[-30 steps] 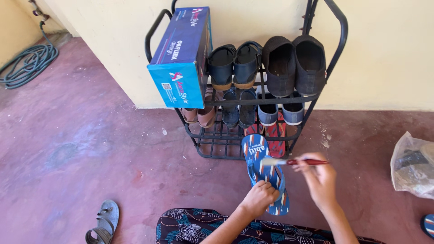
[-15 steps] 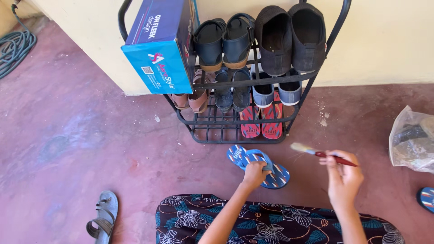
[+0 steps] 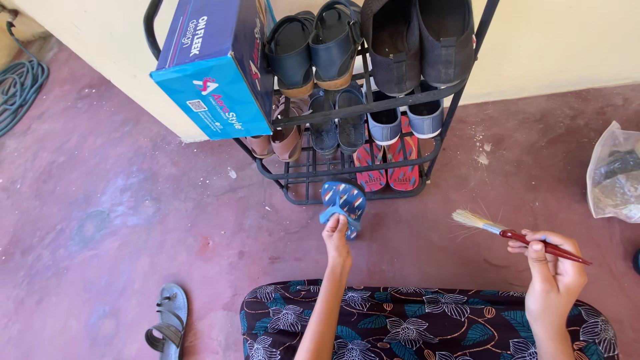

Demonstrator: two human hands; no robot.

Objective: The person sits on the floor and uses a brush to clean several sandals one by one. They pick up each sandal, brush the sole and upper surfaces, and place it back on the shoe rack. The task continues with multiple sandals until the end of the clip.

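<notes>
Now L hand (image 3: 337, 235) grips blue flip-flop (image 3: 343, 202) by shoe rack (image 3: 460, 87); R hand (image 3: 550, 267) grips brush (image 3: 513, 235).

Bare floor (image 3: 133, 200) lies open left of the shoe rack (image 3: 460, 100) (its tiers packed); plastic bag (image 3: 617, 173) crowds the right.

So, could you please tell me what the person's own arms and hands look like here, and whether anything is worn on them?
Both forearms are bare: no sleeves reach them in view. The left hand and the right hand wear no gloves, and no rings, watch or bracelets can be made out. Below the arms spreads a dark garment printed with teal and pale flowers.
</notes>
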